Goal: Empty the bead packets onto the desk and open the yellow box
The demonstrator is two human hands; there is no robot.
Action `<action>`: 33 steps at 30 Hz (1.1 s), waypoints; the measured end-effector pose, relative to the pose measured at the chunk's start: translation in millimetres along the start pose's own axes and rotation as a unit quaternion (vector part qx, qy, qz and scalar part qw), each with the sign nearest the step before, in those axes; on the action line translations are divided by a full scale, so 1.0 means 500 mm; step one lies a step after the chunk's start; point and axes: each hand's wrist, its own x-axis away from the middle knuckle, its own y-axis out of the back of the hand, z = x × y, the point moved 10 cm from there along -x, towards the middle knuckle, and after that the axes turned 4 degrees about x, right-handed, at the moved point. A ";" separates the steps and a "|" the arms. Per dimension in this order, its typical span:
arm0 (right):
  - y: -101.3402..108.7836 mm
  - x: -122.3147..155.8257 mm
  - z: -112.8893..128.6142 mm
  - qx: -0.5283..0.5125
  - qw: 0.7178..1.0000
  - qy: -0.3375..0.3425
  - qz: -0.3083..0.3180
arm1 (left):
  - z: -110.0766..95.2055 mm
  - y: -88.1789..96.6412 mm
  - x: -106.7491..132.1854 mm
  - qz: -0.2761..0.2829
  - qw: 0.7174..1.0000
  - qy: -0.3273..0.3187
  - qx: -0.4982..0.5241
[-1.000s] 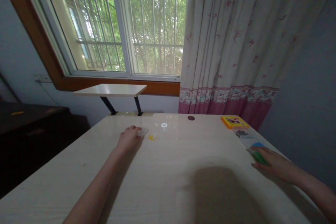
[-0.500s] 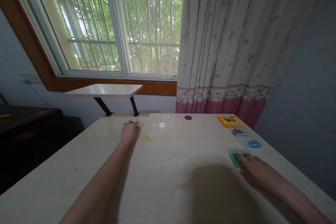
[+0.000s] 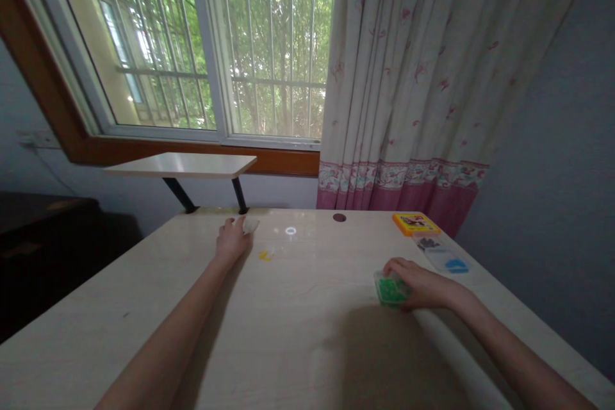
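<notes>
My left hand (image 3: 232,240) is at the far left of the table, its fingers closed on a small whitish, see-through piece (image 3: 250,225) whose kind I cannot make out. Some small yellow pieces (image 3: 265,255) lie just to its right. On the right side, my right hand (image 3: 425,285) grips a clear plastic box (image 3: 390,291) with green contents, thumb and fingers around its right end. Beyond that hand are a clear case with dark pieces (image 3: 428,243) and another with blue pieces (image 3: 455,265).
A yellow-orange box (image 3: 416,225) with a printed top sits at the table's far right corner. A raised shelf (image 3: 192,165) on black supports stands at the back left. The pale table (image 3: 288,333) has a round hole (image 3: 339,218) near its back edge, below the curtain (image 3: 398,109).
My right hand has moved left with the green-filled box, from the table's right side toward the middle. My left hand has lifted the whitish piece, which now stands more upright.
</notes>
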 end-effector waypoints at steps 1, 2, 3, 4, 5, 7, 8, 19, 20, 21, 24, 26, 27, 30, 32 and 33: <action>-0.003 -0.014 -0.004 0.006 1.000 -0.002 0.016 | -0.005 0.010 0.005 -0.006 1.000 -0.004 0.012; -0.008 -0.029 -0.008 0.015 0.999 -0.007 0.035 | -0.010 0.019 0.011 -0.011 1.000 -0.012 0.025; -0.011 -0.047 -0.009 0.022 0.998 -0.013 0.049 | -0.017 0.028 0.017 -0.012 0.999 -0.021 0.034; -0.010 -0.067 -0.002 0.024 0.998 -0.011 0.053 | -0.025 0.034 0.023 -0.009 0.999 -0.033 0.043; -0.006 -0.089 0.013 0.019 0.999 0.004 0.050 | -0.036 0.037 0.031 -0.001 0.997 -0.050 0.053; 0.017 -0.136 0.068 -0.029 0.997 0.068 0.006 | -0.066 0.039 0.053 0.025 0.990 -0.098 0.098; 0.032 -0.158 0.102 -0.075 0.991 0.108 -0.024 | -0.086 0.038 0.068 0.043 0.981 -0.130 0.134; 0.076 -0.298 0.371 -0.357 0.856 0.307 -0.212 | -0.198 0.062 0.187 0.130 0.847 -0.220 0.467; 0.072 -0.299 0.385 -0.354 0.852 0.319 -0.216 | -0.196 0.063 0.184 0.121 0.844 -0.213 0.477; 0.067 -0.299 0.396 -0.347 0.851 0.327 -0.220 | -0.192 0.063 0.181 0.111 0.846 -0.204 0.480; 0.048 -0.302 0.410 -0.319 0.866 0.315 -0.221 | -0.169 0.055 0.167 0.068 0.871 -0.173 0.455; 0.035 -0.305 0.411 -0.289 0.886 0.292 -0.215 | -0.155 0.052 0.158 0.039 0.891 -0.161 0.424; 0.030 -0.306 0.410 -0.271 0.896 0.280 -0.211 | -0.151 0.052 0.156 0.030 0.898 -0.161 0.409; 0.022 -0.311 0.410 -0.226 0.918 0.251 -0.207 | -0.153 0.055 0.152 0.029 0.909 -0.172 0.378; 0.021 -0.316 0.412 -0.211 0.925 0.242 -0.205 | -0.151 0.058 0.148 0.033 0.913 -0.166 0.371; 0.020 -0.319 0.414 -0.205 0.926 0.241 -0.204 | -0.147 0.059 0.146 0.034 0.916 -0.158 0.368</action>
